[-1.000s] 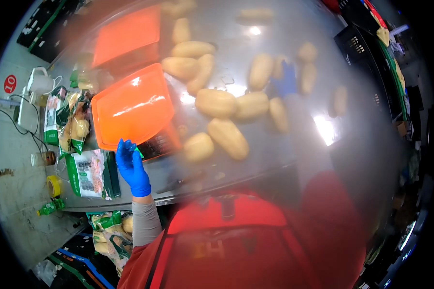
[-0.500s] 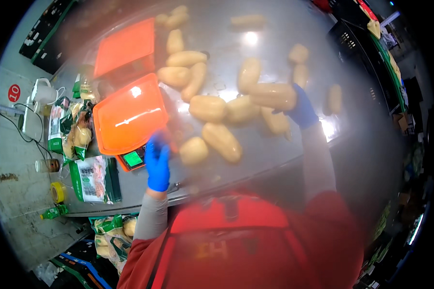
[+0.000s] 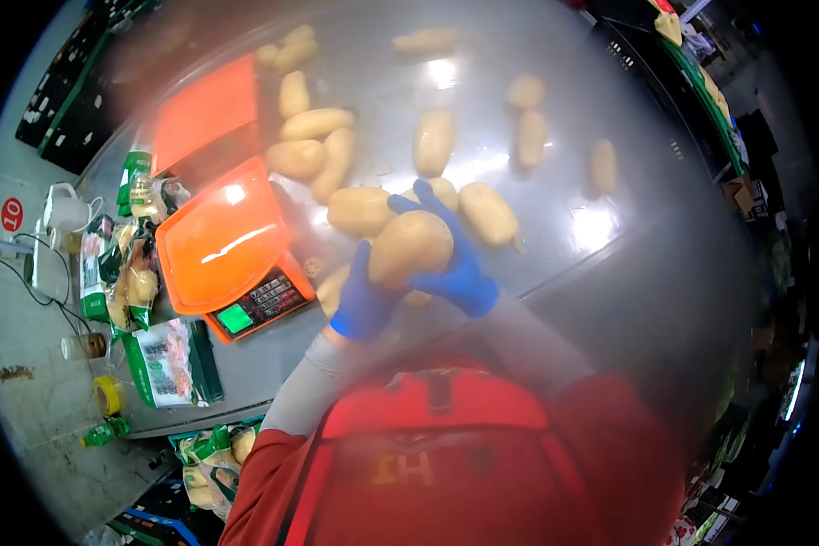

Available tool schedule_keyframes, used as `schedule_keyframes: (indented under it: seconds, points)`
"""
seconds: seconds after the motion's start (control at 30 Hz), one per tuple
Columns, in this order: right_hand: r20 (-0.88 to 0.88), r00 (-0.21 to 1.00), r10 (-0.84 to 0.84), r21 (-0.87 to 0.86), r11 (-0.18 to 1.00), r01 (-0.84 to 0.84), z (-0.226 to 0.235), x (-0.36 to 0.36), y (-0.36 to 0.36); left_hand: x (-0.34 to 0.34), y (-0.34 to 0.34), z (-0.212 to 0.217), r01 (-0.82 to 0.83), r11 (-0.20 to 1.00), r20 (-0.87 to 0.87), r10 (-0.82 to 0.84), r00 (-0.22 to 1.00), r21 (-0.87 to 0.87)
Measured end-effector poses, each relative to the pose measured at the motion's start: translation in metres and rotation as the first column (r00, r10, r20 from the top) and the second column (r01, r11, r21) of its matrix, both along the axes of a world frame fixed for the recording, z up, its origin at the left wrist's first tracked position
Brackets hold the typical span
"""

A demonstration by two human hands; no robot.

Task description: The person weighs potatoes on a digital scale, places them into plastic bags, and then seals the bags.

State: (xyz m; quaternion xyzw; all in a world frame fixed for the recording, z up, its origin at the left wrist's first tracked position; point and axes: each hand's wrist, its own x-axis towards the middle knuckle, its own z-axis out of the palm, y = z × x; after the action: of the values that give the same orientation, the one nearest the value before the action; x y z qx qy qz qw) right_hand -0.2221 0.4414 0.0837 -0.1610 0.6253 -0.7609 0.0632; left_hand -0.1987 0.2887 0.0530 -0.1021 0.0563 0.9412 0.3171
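Both of my blue-gloved hands hold one thick, smooth, tan lotus root section (image 3: pixel 412 247) above the near part of the metal table. My left hand (image 3: pixel 366 298) grips its left side, with the thumb up along it. My right hand (image 3: pixel 464 273) wraps its right side, fingers reaching past its far side and beneath it. Close around my hands lie more lotus root sections: one (image 3: pixel 358 211) just beyond on the left, one (image 3: pixel 488 215) to the right, and others partly hidden behind the hands. To the left stands an orange scale (image 3: pixel 223 238) with a lit green display.
Several lotus root sections (image 3: pixel 435 141) lie spread over the metal table (image 3: pixel 382 82). Beyond the scale is an orange tray (image 3: pixel 207 114). Along the left edge are filled bags (image 3: pixel 135 273), a flat printed pack (image 3: pixel 168 364) and yellow tape (image 3: pixel 107 396). Black crates (image 3: pixel 646 82) line the right.
My right hand has brought the lotus root section from the right toward my body. My left hand has moved right, away from the scale, and taken hold of it too. The view has shifted slightly.
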Motion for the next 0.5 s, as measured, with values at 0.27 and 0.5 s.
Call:
schedule_keyframes:
  seconds: [0.27, 0.5]
  points:
    - [-0.279, 0.954, -0.115, -0.143, 0.987, 0.077, 0.043, 0.004, 0.02, -0.007, -0.009, -0.056, -0.051, 0.956, -0.221, -0.015, 0.975, -0.288]
    - [-0.009, 0.999, -0.036, 0.003, 0.999, 0.036, 0.039, 0.03, -0.027, 0.005, 0.0, -0.018, -0.269, 0.649, -0.524, -0.234, 0.819, -0.711]
